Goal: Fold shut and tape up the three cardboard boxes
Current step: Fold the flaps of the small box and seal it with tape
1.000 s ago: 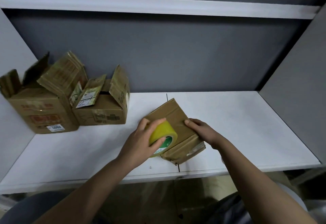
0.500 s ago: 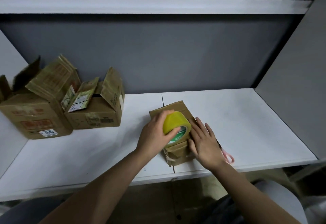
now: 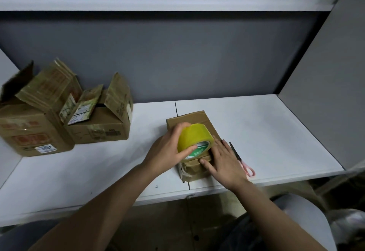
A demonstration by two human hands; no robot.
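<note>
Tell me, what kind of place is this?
Probably a small packing station: a plain white bench walled by grey partitions, with worn cardboard boxes, a yellow tape roll and scissors.

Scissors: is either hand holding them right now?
No, the scissors lie on the table, just beside the right hand.

Left hand (image 3: 166, 152) grips tape roll (image 3: 194, 139) atop small box (image 3: 192, 120).

boxes (image 3: 189, 121): worn matt cardboard | tape roll (image 3: 194, 138): glossy yellow plastic | tabletop (image 3: 266, 132): smooth matt white
</note>
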